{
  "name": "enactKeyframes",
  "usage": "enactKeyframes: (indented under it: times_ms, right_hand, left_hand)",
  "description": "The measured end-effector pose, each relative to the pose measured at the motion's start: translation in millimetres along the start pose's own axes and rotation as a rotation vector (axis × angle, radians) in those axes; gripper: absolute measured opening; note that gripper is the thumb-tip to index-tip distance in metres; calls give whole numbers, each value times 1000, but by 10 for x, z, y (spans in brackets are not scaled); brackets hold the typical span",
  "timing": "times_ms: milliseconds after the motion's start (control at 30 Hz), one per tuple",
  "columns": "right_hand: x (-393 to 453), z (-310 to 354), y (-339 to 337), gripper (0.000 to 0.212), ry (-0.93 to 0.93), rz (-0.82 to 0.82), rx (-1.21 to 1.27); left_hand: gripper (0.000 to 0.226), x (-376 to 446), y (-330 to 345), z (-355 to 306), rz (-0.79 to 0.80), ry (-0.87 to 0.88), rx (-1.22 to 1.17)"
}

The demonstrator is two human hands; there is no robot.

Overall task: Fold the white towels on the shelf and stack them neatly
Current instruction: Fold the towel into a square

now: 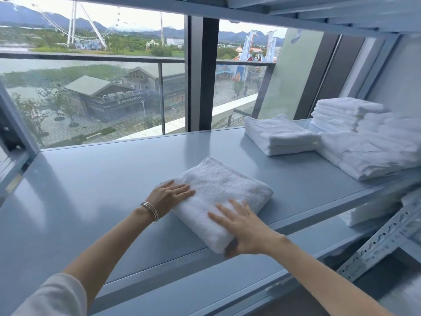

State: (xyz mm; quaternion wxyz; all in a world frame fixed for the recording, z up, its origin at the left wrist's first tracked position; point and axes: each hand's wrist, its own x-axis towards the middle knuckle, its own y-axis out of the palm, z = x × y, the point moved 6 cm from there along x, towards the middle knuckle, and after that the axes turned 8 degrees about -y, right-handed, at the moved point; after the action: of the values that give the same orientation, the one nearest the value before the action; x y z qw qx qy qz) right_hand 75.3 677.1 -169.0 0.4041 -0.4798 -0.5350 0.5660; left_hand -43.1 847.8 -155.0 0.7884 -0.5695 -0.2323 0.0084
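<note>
A folded white towel [224, 185] lies on the grey-blue shelf [95, 179], close to its front edge. My left hand [169, 196] rests flat on the towel's left end, fingers spread, with thin bracelets on the wrist. My right hand [243, 226] presses flat on the towel's near end, the thumb tucked at its front corner. Neither hand grips the cloth. Further right on the shelf sit other folded white towels: a low stack [280, 135], a taller stack [341, 112] at the back, and a looser pile [373, 149] at the right edge.
A large window with a dark post [200, 74] stands behind the shelf. Another shelf board [296, 10] hangs overhead. A perforated metal upright [385, 238] slants at the lower right, with more white cloth [373, 210] on the level below.
</note>
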Motion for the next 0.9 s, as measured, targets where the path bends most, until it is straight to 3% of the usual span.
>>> enactKeyframes:
  times_ms: [100,200,233,300,400,500,600,733,900]
  right_hand:
    - [-62,-199,-6,100,18,-31,37]
    - [-33,-400,-34,88,19,-71,34]
    - [-20,-493,-53,85,52,-71,38]
    - [-10,-578,-83,78,66,-80,27]
    - [-42,-547,-99,61,-46,-277,-49]
    - [-240,-542,-162,32,-54,-469,-34]
    - [-528,-605,-218,30,7,-582,25]
    - [-907,-776,-231,26,133,-771,197]
    - [-1130,-980,-316,31,191,-814,240]
  left_hand:
    - [101,-49,205,48,175,-45,37]
    - [95,-68,252,52,521,-117,34]
    - [96,-59,236,37,573,-127,17]
    - [96,-34,239,-3,593,-146,-49]
    - [88,7,230,-50,585,-168,-113]
    - [86,125,193,-200,545,-117,-172]
    - [89,224,162,-362,439,-8,-251]
    - [98,257,44,-729,157,63,-398]
    - [87,432,-318,-1175,-268,-30,-561]
